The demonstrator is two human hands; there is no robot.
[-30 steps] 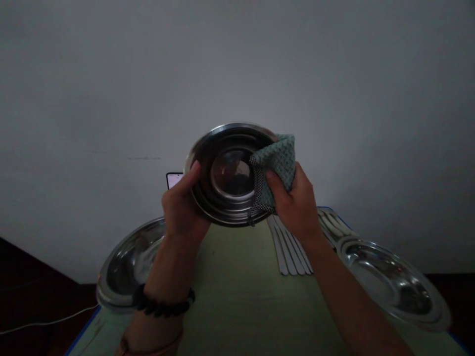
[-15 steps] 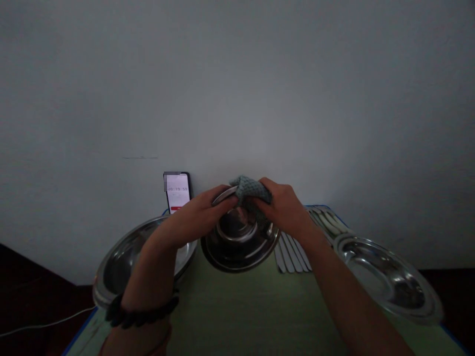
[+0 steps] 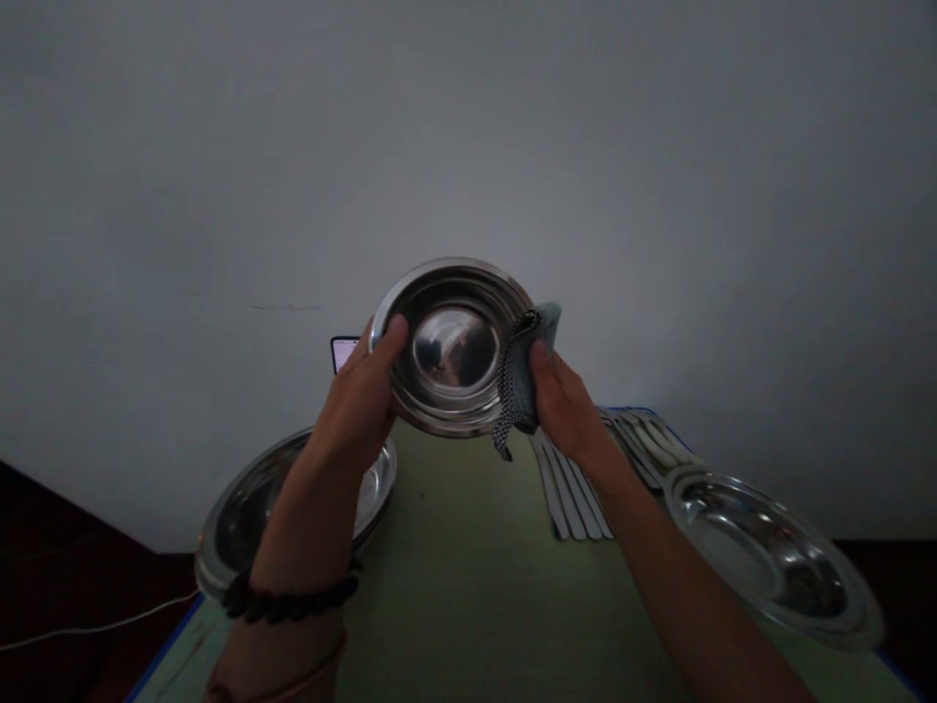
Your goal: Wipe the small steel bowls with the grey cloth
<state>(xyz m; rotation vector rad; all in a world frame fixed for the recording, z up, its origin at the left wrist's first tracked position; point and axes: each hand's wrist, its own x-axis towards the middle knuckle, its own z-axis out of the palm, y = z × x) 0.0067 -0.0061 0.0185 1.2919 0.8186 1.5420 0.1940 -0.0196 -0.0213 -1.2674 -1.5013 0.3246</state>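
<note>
A shiny steel bowl [image 3: 455, 347] is held up above the table, its inside turned towards me. My left hand [image 3: 366, 391] grips its left rim, thumb over the edge and the other fingers behind. At the right rim, my right hand [image 3: 563, 395] pinches a grey-green cloth [image 3: 521, 376] with a checked border against the bowl. The fingers behind the cloth are hidden.
A larger steel basin [image 3: 220, 547] stands on the left of the green table [image 3: 454, 605], partly behind my forearm. Several knives [image 3: 575, 493] lie to the right, near more cutlery [image 3: 648, 439] and a steel dish [image 3: 776, 557]. A phone [image 3: 343, 351] leans against the wall.
The bowl has been raised and turned so that its inside faces me. My hands have moved apart to its opposite sides, the cloth shifting to the right rim. The bowl now covers less of the table.
</note>
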